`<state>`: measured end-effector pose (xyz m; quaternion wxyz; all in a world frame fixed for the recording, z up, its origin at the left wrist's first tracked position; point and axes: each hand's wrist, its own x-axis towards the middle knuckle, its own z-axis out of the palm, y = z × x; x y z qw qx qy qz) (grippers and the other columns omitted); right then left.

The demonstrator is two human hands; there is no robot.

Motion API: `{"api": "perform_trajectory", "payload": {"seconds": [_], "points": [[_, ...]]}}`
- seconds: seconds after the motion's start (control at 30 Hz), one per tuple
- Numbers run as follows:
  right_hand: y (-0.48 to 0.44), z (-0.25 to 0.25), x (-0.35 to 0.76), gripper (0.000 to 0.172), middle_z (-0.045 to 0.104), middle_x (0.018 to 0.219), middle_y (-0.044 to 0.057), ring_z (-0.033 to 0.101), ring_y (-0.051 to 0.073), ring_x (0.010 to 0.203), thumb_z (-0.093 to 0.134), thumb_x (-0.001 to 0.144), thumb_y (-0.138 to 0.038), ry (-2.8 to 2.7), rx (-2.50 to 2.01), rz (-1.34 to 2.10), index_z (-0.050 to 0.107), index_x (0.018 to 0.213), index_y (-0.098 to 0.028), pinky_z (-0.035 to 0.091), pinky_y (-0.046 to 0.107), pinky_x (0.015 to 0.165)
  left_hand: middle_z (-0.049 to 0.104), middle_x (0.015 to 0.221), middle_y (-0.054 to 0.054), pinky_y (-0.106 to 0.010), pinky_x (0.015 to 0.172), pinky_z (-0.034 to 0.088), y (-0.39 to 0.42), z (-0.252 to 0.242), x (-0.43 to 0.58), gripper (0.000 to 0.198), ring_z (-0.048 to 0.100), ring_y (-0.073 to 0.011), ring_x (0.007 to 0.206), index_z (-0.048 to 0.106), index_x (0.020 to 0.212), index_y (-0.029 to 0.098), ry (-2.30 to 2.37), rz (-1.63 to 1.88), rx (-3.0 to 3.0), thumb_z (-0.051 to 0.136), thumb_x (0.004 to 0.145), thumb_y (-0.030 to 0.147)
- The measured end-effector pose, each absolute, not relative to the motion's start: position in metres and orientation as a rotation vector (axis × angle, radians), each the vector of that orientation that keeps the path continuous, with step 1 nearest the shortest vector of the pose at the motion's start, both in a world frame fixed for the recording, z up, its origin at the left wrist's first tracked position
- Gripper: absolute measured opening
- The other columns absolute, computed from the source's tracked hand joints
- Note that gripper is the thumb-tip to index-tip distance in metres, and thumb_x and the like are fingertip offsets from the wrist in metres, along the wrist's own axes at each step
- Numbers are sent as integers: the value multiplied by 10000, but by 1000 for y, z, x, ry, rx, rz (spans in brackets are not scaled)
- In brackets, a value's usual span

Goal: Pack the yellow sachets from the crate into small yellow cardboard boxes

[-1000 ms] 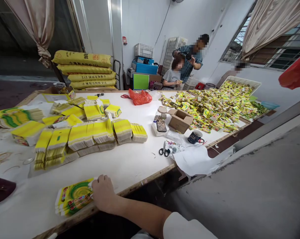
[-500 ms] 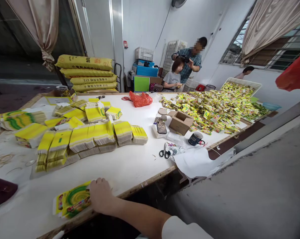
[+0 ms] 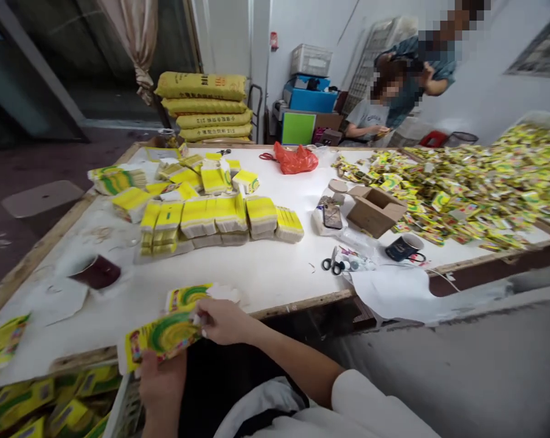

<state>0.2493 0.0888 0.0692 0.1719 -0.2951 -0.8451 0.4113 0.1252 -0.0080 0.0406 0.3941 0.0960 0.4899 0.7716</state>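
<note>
Both my hands hold a flat yellow-and-green printed carton (image 3: 163, 337) in front of my lap, just off the near edge of the white table (image 3: 266, 277). My left hand (image 3: 160, 383) grips its lower edge from below, fingers closed. My right hand (image 3: 222, 320) pinches its right end. More flat cartons of the same kind (image 3: 186, 297) lie on the table edge right behind it. Rows of stacked yellow flat cartons (image 3: 215, 216) sit in the middle of the table.
A dark maroon cup (image 3: 97, 272), scissors (image 3: 332, 264), a phone (image 3: 332, 215), an open cardboard box (image 3: 374, 210), a dark mug (image 3: 403, 248) and a red bag (image 3: 295, 159) lie on the table. Small yellow packets (image 3: 476, 188) heap at right. Two people (image 3: 393, 97) stand at the far end. A crate of cartons (image 3: 51, 407) sits low left.
My right hand has lifted a carton off the stack at the table edge toward my lap. My left hand has come into view gripping it. The view has swung left and down.
</note>
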Motion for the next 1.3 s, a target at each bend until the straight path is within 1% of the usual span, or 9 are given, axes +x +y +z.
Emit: {"api": "perform_trajectory", "payload": {"seconds": [0.2,0.33,0.47,0.67,0.87,1.0,1.13,1.23,1.3], "points": [[59,66,256,237,545,780,-13,522,154,714,539,652,-79,-2201,-743,1277,491,842,-212,438,258,667,688,853,-59,-430,875,507,7,67,152,490,637,-253,895,670,876,206,1089,2125,245,562,701,651],[50,68,259,172,516,803,5,492,154,729,584,684,-175,-1962,-653,1457,467,804,-214,436,280,684,550,679,-23,-381,787,512,16,75,157,558,563,-183,688,583,745,216,1047,2222,292,371,776,732],[51,64,260,318,483,767,-34,451,113,636,678,666,-271,-1814,-641,1824,462,892,-214,397,233,572,461,593,10,-315,634,494,22,74,155,604,477,-141,552,488,670,235,1188,2183,292,322,787,804],[66,67,265,228,488,723,-38,439,115,627,633,693,-250,-1788,-797,1600,478,857,-216,379,233,553,655,899,-37,-330,799,530,15,61,168,597,642,-196,876,593,926,226,1260,2139,374,627,661,760],[84,68,277,165,474,619,-43,431,114,566,630,729,-299,-1779,-809,1542,490,719,-212,381,246,548,708,863,-36,-314,798,529,3,48,157,374,671,-177,818,653,872,169,1415,2001,398,714,746,516],[98,77,295,101,590,745,22,543,165,714,506,817,-159,-2015,-676,1122,571,757,-207,444,288,656,689,1113,-98,-361,974,467,-11,61,120,548,633,-230,1076,636,1089,181,1508,1953,662,707,717,578],[97,91,305,241,651,827,52,536,190,824,457,889,-91,-2392,-387,745,641,806,-223,444,322,764,582,1336,-133,-432,1066,395,-23,82,102,881,540,-306,1243,517,1299,213,1704,1331,1272,842,544,529],[91,93,304,228,665,873,38,537,194,887,474,913,-119,-2441,-346,590,655,876,-251,413,383,923,663,1214,-91,-423,978,467,-25,89,113,690,620,-299,1120,573,1234,235,1687,865,1460,806,626,463],[89,88,304,159,651,1003,53,529,221,1020,531,900,-187,-2318,-436,536,640,990,-261,347,464,1043,692,1131,-78,-401,898,504,-23,88,125,559,656,-277,1027,571,1204,229,1757,818,1454,730,718,455]]}}
